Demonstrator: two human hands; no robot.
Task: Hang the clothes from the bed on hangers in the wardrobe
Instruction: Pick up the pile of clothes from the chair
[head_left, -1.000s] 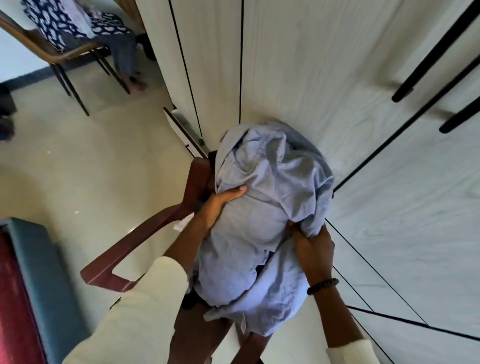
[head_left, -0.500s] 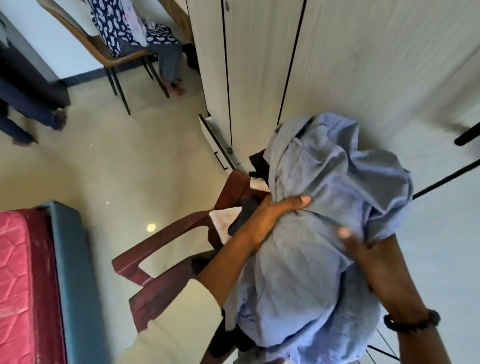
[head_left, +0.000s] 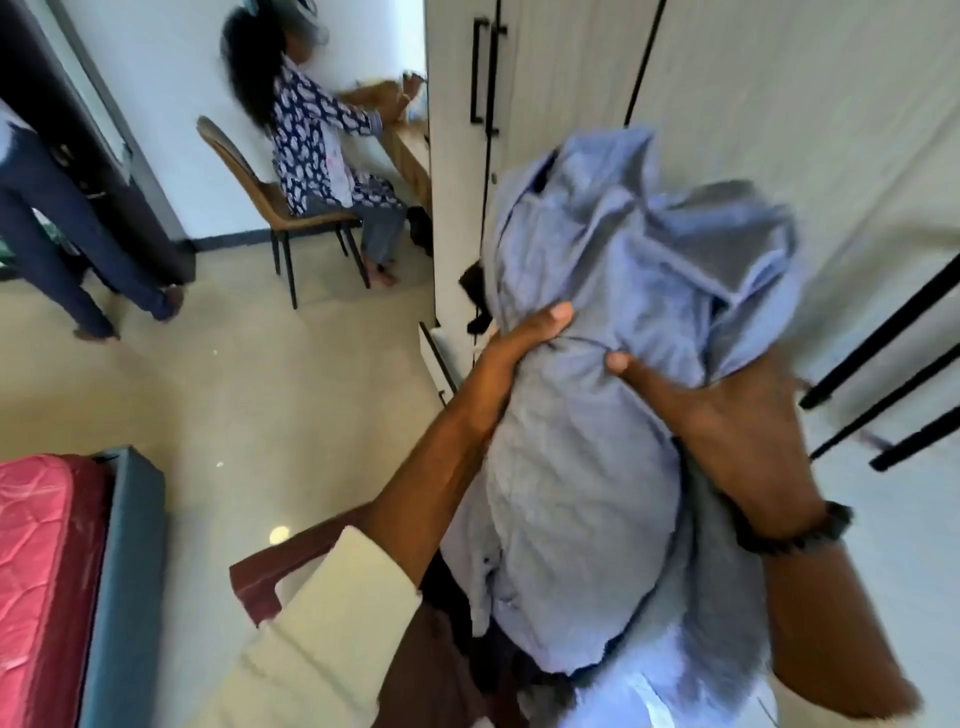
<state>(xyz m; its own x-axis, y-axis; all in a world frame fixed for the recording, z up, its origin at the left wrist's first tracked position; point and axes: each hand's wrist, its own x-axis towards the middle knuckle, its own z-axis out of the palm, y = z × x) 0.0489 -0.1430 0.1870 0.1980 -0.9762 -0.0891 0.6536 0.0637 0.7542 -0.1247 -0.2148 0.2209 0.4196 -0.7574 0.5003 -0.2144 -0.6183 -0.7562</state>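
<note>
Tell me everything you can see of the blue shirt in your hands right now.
The blue shirt is a pale blue, thin woven-looking garment, crumpled into a loose bundle and lifted in front of the closed wardrobe. A collar or placket edge runs up its upper left side, and a few small buttons show near the lower left. The left hand grips it from the left with the thumb on top; the right hand holds it from the right, thumb pressing the front. Dark clothing shows beneath it. No hanger is visible.
</note>
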